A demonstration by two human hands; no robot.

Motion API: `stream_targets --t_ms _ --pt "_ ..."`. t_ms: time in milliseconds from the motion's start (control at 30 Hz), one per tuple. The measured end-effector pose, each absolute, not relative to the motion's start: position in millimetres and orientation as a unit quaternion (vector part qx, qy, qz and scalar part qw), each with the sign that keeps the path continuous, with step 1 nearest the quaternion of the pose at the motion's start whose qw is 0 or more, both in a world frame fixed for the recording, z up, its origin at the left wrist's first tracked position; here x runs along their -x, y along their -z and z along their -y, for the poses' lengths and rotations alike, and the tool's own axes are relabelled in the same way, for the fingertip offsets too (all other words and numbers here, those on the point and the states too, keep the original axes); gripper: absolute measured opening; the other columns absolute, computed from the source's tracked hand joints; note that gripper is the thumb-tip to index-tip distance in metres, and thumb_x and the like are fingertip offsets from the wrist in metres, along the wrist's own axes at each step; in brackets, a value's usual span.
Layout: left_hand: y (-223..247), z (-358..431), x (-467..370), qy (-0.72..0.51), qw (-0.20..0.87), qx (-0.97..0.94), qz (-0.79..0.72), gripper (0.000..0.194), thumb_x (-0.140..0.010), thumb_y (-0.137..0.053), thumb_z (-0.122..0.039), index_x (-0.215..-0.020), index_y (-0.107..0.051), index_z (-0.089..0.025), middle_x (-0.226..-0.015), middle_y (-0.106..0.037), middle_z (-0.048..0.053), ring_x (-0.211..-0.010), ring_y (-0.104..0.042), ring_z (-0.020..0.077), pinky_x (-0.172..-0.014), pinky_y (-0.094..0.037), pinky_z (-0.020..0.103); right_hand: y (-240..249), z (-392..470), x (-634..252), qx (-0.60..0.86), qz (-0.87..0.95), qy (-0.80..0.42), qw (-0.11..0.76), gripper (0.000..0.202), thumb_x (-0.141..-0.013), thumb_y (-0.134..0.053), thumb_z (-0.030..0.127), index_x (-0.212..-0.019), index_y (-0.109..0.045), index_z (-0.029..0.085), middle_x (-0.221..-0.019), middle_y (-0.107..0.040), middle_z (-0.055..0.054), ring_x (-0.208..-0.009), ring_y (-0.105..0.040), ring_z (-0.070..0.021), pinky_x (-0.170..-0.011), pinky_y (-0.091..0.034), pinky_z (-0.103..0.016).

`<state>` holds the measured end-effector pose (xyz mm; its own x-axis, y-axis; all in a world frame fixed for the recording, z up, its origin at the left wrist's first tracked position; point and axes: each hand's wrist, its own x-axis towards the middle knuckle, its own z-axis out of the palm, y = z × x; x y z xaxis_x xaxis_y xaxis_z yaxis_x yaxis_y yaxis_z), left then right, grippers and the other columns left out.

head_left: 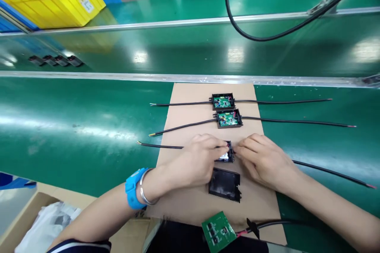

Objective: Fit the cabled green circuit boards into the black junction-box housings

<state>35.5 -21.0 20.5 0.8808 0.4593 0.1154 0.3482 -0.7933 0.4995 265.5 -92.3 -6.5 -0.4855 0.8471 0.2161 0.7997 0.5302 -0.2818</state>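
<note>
A small black plastic case (225, 158) lies on the cardboard sheet, partly covered by my left hand (202, 156). The fingers of that hand are bent over the case and closed on it, with the fingertips near its right end. My right hand (261, 156) pinches the black cable (329, 172) where it meets the case's right side. Another cable (160, 146) runs out leftward from under my left hand. Just below lies a black cover (225, 184) with its hollow side up. What sits inside the case is mostly hidden.
Two open cases with circuit boards, the far one (223, 102) and a nearer one (228, 118), lie above with cables out both sides. A loose green circuit board (219, 232) with a cable is at the front edge. A yellow bin (56, 4) stands upper left; a black cable (267, 38) hangs upper right.
</note>
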Motion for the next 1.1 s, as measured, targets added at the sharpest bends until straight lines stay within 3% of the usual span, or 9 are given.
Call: stream_targets --t_ms 100,233,433,633,767,900,1100 --pt "-26.8 3.7 -13.2 -0.209 0.266 -0.897 -0.286 0.033 -0.086 -0.046 -0.008 -0.113 -0.063 -0.016 -0.111 -0.063 0.007 -0.106 -0.055 0.018 -0.092 -0.047 0.034 -3.9 94.3 -263.2 0.498 0.839 -0.077 0.205 0.016 -0.087 -0.058 0.018 -0.101 -0.066 0.015 -0.096 -0.061 -0.008 -0.09 -0.051 -0.0214 -0.081 -0.042 -0.038" --pt "-28.0 2.4 3.3 -0.158 0.309 -0.883 -0.316 0.014 -0.082 -0.057 -0.015 -0.091 -0.067 -0.018 -0.094 -0.065 0.003 -0.092 -0.058 0.017 -0.086 -0.047 0.034 -10.6 92.5 -240.8 0.481 0.845 -0.059 0.225 0.016 -0.088 -0.055 0.015 -0.099 -0.067 0.013 -0.095 -0.062 -0.009 -0.09 -0.051 -0.0225 -0.08 -0.042 -0.039" --pt "-16.6 12.2 -3.2 -0.128 0.312 -0.893 -0.3 0.02 -0.081 -0.063 -0.022 -0.1 -0.064 -0.016 -0.1 -0.065 0.004 -0.097 -0.057 0.0188 -0.09 -0.046 0.035 -4.2 74.4 -214.2 0.476 0.853 -0.089 0.196 0.017 -0.09 -0.051 0.015 -0.086 -0.068 0.015 -0.084 -0.058 -0.008 -0.083 -0.046 -0.0199 -0.075 -0.039 -0.034" --pt "-2.4 9.5 -7.6 -0.143 0.323 -0.884 -0.305 0.006 -0.085 -0.058 -0.014 -0.087 -0.064 -0.015 -0.088 -0.066 0.004 -0.086 -0.059 0.0171 -0.083 -0.049 0.034 -6.6 63.5 -208.4 0.506 0.841 -0.141 0.134 0.021 -0.086 -0.056 0.015 -0.065 -0.058 0.018 -0.074 -0.049 -0.004 -0.076 -0.038 -0.0184 -0.067 -0.03 -0.032" --pt "2.0 9.3 -9.1 -0.151 0.318 -0.881 -0.314 0.006 -0.081 -0.058 -0.009 -0.081 -0.062 -0.014 -0.087 -0.064 0.004 -0.085 -0.058 0.0169 -0.081 -0.05 0.033 -1.5 63.5 -207.0 0.518 0.833 -0.143 0.132 0.018 -0.088 -0.052 0.012 -0.072 -0.056 0.018 -0.073 -0.051 -0.002 -0.073 -0.038 -0.0172 -0.07 -0.031 -0.034" --pt "2.1 10.6 -9.5 -0.144 0.311 -0.884 -0.317 0.004 -0.082 -0.059 -0.012 -0.08 -0.061 -0.014 -0.087 -0.063 0.005 -0.086 -0.057 0.0172 -0.081 -0.05 0.033 3.7 66.2 -212.3 0.492 0.836 -0.174 0.172 0.019 -0.094 -0.049 0.021 -0.082 -0.062 0.017 -0.079 -0.055 -0.004 -0.08 -0.044 -0.0178 -0.08 -0.036 -0.033" --pt "6.2 12.4 -8.4 -0.167 0.301 -0.886 -0.311 0.006 -0.086 -0.056 -0.015 -0.085 -0.062 -0.014 -0.089 -0.063 0.005 -0.087 -0.057 0.0174 -0.082 -0.049 0.034 -8.7 84.8 -193.9 0.523 0.844 -0.006 0.122 0.027 -0.092 -0.049 0.027 -0.1 -0.069 0.011 -0.086 -0.058 -0.012 -0.082 -0.045 -0.0252 -0.073 -0.035 -0.04"
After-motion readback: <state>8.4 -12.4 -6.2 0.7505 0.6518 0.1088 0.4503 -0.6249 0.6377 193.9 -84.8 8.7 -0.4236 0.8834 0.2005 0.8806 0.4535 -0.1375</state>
